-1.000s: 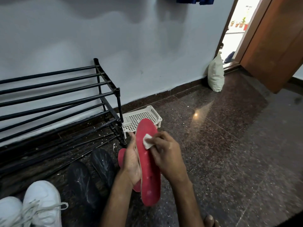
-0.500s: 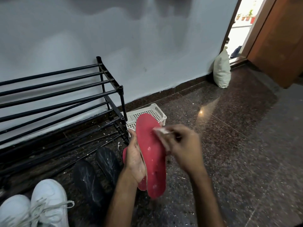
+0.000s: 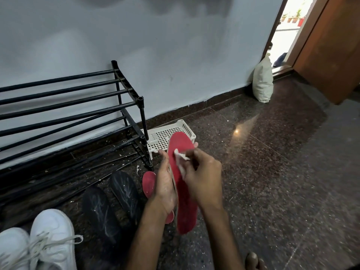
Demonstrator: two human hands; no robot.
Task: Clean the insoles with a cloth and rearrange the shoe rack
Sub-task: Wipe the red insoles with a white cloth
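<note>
My left hand (image 3: 165, 184) grips a red insole (image 3: 185, 203) by its left edge and holds it upright above the floor. My right hand (image 3: 202, 176) pinches a small white cloth (image 3: 180, 154) against the upper part of that insole. A second red insole (image 3: 149, 183) lies on the floor behind my left hand, partly hidden. Two black insoles (image 3: 101, 211) (image 3: 124, 190) lie side by side to the left. The black shoe rack (image 3: 64, 106) stands bare against the wall at left.
A white perforated plastic tray (image 3: 165, 133) sits on the floor beside the rack's right post. A pair of white sneakers (image 3: 39, 244) rests at the bottom left. A white sack (image 3: 263, 80) leans by the open wooden door (image 3: 331, 45). Dark granite floor (image 3: 272, 172) stretches to the right.
My right hand with the cloth swung off to the insole's right edge, then came back onto its upper part. The view has shifted slightly right.
</note>
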